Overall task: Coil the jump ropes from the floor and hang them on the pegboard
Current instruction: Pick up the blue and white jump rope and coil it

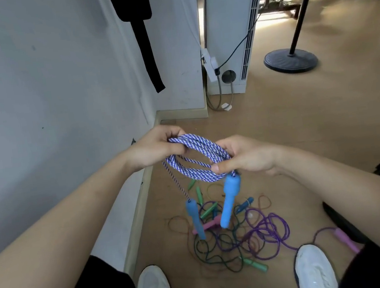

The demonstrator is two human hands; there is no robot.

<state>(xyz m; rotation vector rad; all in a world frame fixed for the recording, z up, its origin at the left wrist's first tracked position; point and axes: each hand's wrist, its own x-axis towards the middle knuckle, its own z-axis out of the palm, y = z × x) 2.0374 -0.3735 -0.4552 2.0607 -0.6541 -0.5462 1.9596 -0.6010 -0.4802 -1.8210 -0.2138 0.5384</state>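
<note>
A blue-and-white braided jump rope [200, 159] is wound into a coil of several loops, held at chest height. My left hand [158, 147] grips the coil's far left side. My right hand [243, 156] pinches its near right side. Two blue handles [229, 201] hang down from the coil, the left one [194, 217] on a short free length of rope. On the floor below lies a tangled pile of thin jump ropes [243, 233] in purple, green and brown, with green, pink and blue handles. No pegboard is in view.
A white wall [47, 101] runs along my left, with a black strap [146, 53] hanging on it. A white floor unit [230, 31] with cables stands ahead. A black stand with a round base [291, 59] is at the right. My white shoes [312, 270] flank the pile.
</note>
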